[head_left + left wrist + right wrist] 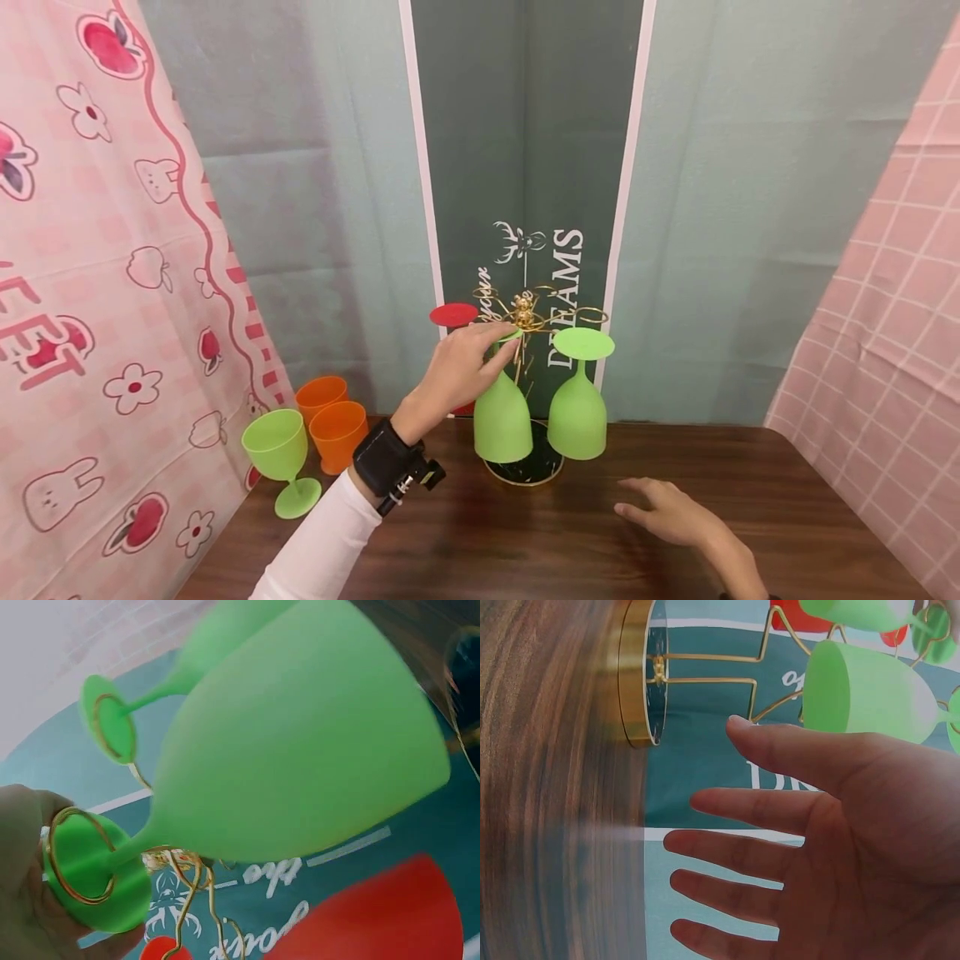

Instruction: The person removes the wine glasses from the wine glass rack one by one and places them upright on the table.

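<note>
Head view looked forward and down from the near side, far enough back to fit the table [615, 550], left hand [461, 362] and right hand [663, 510]. Left wrist view was rolled way over and super close to a green cup [300, 742]. Right wrist view sat sideways, right hand up close, facing the far curtain [697, 757] with the table on edge. All three caught the rack [523, 312].

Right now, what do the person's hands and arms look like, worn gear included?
Left hand: ungloved; boxy black device at the wrist, with a black and silver fitting; white sleeve behind it. Right hand: ungloved; a dark edge at its wrist, mostly cut off by the frame.
</note>
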